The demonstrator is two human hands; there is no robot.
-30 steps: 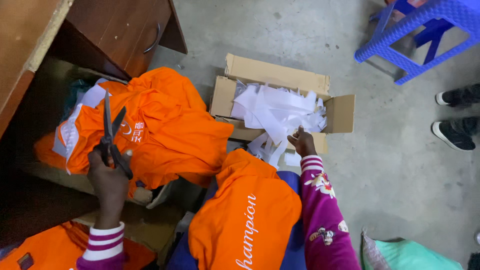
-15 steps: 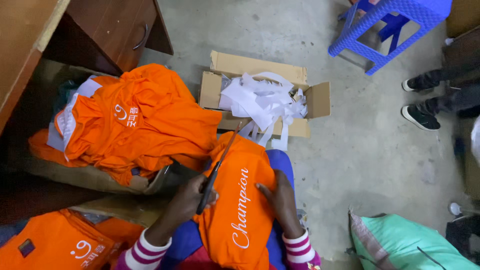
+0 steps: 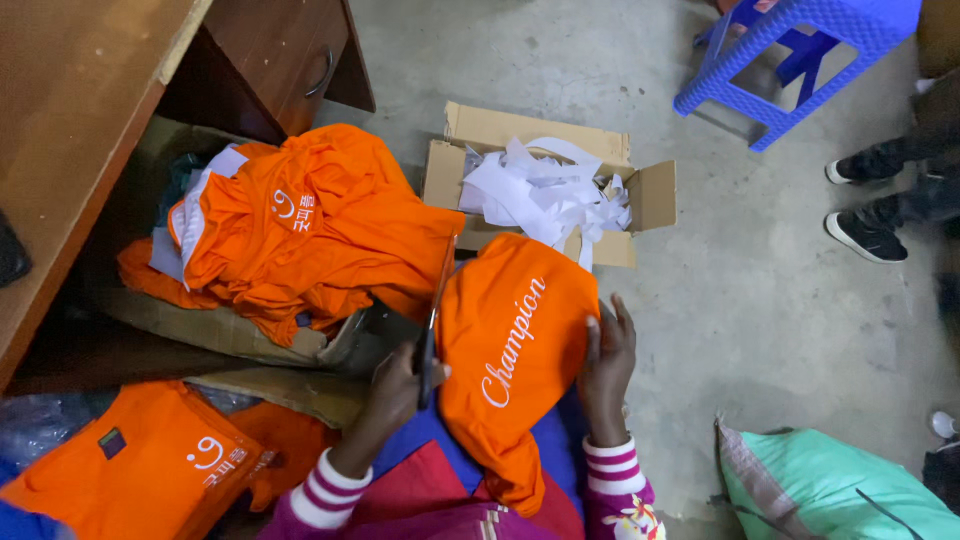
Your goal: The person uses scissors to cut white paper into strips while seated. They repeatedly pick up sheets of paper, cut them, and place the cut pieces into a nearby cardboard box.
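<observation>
Grey concrete floor (image 3: 760,300) underfoot. Left hand (image 3: 400,385) closed around scissors (image 3: 432,320), just beside orange cloth (image 3: 510,340); right hand (image 3: 608,350) spread flat against its edge

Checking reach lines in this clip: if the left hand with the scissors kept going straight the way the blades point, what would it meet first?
The left hand holds scissors pointing up and away. Their tip already lies near the orange garment pile; beyond that, probably the cardboard box of white strips. Depth is unclear.
</observation>
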